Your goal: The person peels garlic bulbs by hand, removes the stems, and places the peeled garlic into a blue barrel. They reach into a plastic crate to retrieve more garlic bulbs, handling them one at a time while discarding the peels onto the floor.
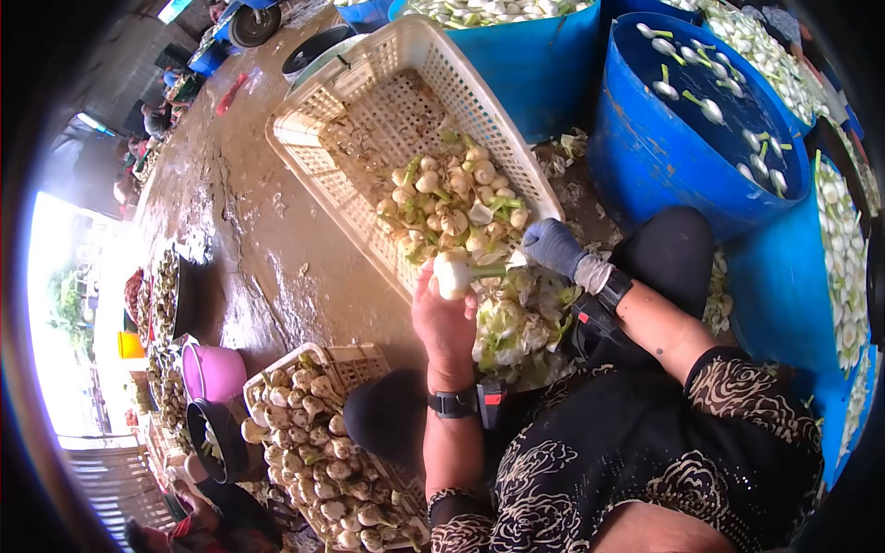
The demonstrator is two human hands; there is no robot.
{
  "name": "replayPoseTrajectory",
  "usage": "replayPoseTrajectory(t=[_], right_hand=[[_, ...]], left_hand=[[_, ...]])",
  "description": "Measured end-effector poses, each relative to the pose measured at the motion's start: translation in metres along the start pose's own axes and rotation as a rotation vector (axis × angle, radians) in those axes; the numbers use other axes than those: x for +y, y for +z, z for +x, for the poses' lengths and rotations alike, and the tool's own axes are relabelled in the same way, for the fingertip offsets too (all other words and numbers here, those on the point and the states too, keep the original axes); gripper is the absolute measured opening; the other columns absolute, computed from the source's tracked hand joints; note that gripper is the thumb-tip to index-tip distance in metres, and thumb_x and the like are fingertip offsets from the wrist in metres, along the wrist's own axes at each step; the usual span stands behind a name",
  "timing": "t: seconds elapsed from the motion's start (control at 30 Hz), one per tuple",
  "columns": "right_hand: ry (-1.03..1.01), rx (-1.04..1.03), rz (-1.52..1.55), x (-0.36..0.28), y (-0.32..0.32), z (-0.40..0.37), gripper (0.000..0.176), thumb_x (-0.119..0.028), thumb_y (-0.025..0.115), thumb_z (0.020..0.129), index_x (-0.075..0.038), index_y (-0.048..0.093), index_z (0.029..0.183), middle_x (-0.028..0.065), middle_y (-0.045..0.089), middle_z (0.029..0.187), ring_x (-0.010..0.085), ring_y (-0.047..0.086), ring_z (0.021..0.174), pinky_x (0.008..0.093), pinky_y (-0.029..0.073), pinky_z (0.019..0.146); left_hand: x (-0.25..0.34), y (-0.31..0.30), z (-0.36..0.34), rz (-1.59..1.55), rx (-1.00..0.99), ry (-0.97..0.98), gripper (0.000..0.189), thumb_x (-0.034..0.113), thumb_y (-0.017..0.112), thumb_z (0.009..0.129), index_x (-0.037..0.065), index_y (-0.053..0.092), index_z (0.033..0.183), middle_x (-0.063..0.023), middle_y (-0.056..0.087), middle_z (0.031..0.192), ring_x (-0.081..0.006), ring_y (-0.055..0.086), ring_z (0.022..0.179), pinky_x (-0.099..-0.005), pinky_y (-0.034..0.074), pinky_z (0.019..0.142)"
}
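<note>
- One white bulb (450, 276) is held up near the middle of the view, at the near end of a pale lattice basket (481, 103); its green stem (489, 271) points to 3 o'clock, probably to leave the stem bare to the other hand.
- The left hand (442, 323) comes in from 6 o'clock, its grip clamped on the bulb from below and the side; so cupped, the round body seems steadied without covering the stem.
- The right hand (556, 246), in a grey glove, lies at about 2 o'clock from the bulb, just beyond the stem's end; its grip is curled together, though I cannot tell whether anything sits inside; the glove likely guards the fingers.
- Piled bulbs (451, 191) with brownish skins lie at 12 o'clock, heaped in the basket's near end, presumably for a short reach; leafy scraps (522, 321) lie at 5 o'clock, close by the knees, where trimmings would naturally drop.
- Farther out, a crate (358, 362) of rough bulbs stands at 7 o'clock; a blue tub (645, 158) at 2 o'clock has white bulbs floating in water, perhaps to keep them clean; a pink bucket (223, 373) stands at 8 o'clock on the wet floor (249, 189).
</note>
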State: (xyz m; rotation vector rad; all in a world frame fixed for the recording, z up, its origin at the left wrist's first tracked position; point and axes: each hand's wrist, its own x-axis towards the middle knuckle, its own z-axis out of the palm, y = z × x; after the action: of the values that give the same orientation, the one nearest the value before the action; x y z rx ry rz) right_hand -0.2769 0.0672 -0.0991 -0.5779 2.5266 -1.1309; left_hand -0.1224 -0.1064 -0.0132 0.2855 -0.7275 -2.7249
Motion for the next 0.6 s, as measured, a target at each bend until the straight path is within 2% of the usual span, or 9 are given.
replayPoseTrajectory(t=[0.07,0.1,0.17,0.2,0.23,0.3,0.37,0.43,0.6], right_hand=[[-0.127,-0.034,0.289,-0.021,-0.011,-0.005,0.020,-0.014,0.071,0.076,-0.001,0.067,0.090,0.0117,0.067,0.078,0.0200,0.065,0.073,0.0313,0.051,0.070],[-0.262,-0.055,0.578,-0.034,-0.017,-0.005,0.022,-0.010,0.070,0.077,0.000,0.065,0.096,0.0100,0.067,0.083,0.0163,0.064,0.077,0.0298,0.051,0.072],[-0.291,-0.153,0.636,-0.069,-0.034,-0.017,0.026,-0.006,0.067,0.080,0.004,0.061,0.103,0.0069,0.066,0.089,0.0140,0.062,0.082,0.0288,0.050,0.073],[-0.387,-0.260,0.546,-0.078,-0.037,-0.022,0.028,-0.008,0.068,0.079,0.004,0.060,0.104,0.0085,0.066,0.086,0.0163,0.063,0.081,0.0298,0.050,0.072],[-0.483,-0.368,0.452,-0.084,-0.036,-0.025,0.031,-0.009,0.069,0.078,0.004,0.060,0.104,0.0100,0.066,0.083,0.0186,0.064,0.079,0.0309,0.050,0.072],[-0.464,-0.262,0.183,-0.079,-0.021,-0.023,0.026,-0.015,0.071,0.075,0.001,0.061,0.094,0.0148,0.064,0.074,0.0263,0.064,0.072,0.0351,0.049,0.067],[-0.463,-0.259,0.071,-0.083,-0.018,-0.025,0.021,-0.018,0.069,0.074,-0.001,0.060,0.080,0.0190,0.059,0.068,0.0341,0.060,0.066,0.0399,0.046,0.062],[-0.466,-0.204,0.044,-0.082,-0.013,-0.033,0.020,-0.018,0.065,0.075,-0.001,0.057,0.073,0.0192,0.057,0.066,0.0374,0.057,0.063,0.0421,0.044,0.059],[-0.523,-0.060,0.007,-0.083,-0.009,-0.041,0.017,-0.017,0.063,0.077,-0.001,0.058,0.074,0.0190,0.058,0.067,0.0377,0.059,0.066,0.0428,0.045,0.059]], left_hand=[[-0.005,-0.001,0.000,0.187,0.119,0.019,0.024,0.013,0.036,0.095,0.006,0.044,0.116,-0.0102,0.059,0.101,-0.0163,0.053,0.068,-0.0230,0.038,0.048],[-0.007,0.001,0.001,0.188,0.120,0.016,0.024,0.013,0.036,0.095,0.006,0.044,0.116,-0.0102,0.059,0.101,-0.0163,0.053,0.068,-0.0230,0.038,0.048],[-0.010,0.009,0.001,-0.016,0.290,-0.069,0.028,0.009,0.045,0.091,0.004,0.046,0.118,-0.0089,0.060,0.100,-0.0167,0.054,0.070,-0.0228,0.041,0.050],[-0.019,-0.017,0.005,0.695,0.035,0.159,0.036,0.004,0.053,0.084,0.002,0.050,0.120,-0.0085,0.060,0.100,-0.0168,0.056,0.070,-0.0234,0.044,0.054],[-0.020,-0.013,0.004,0.695,0.033,0.157,0.036,0.004,0.053,0.084,0.002,0.050,0.120,-0.0085,0.060,0.100,-0.0168,0.056,0.070,-0.0234,0.044,0.054],[-0.022,-0.005,0.002,1.368,-0.020,0.400,0.047,0.003,0.062,0.076,0.000,0.051,0.121,-0.0088,0.061,0.099,-0.0161,0.057,0.068,-0.0250,0.047,0.058],[-0.020,-0.002,0.002,1.395,-0.017,0.282,0.046,0.013,0.064,0.080,0.001,0.050,0.122,-0.0069,0.059,0.096,-0.0135,0.052,0.061,-0.0249,0.043,0.052],[-0.023,0.007,-0.004,0.477,0.201,-0.090,0.047,0.025,0.064,0.084,0.001,0.050,0.123,-0.0026,0.056,0.089,-0.0100,0.046,0.057,-0.0224,0.038,0.048],[-0.026,0.006,-0.006,0.688,0.240,-0.087,0.046,0.029,0.064,0.086,0.000,0.053,0.120,0.0011,0.053,0.082,-0.0062,0.042,0.056,-0.0192,0.034,0.049]])
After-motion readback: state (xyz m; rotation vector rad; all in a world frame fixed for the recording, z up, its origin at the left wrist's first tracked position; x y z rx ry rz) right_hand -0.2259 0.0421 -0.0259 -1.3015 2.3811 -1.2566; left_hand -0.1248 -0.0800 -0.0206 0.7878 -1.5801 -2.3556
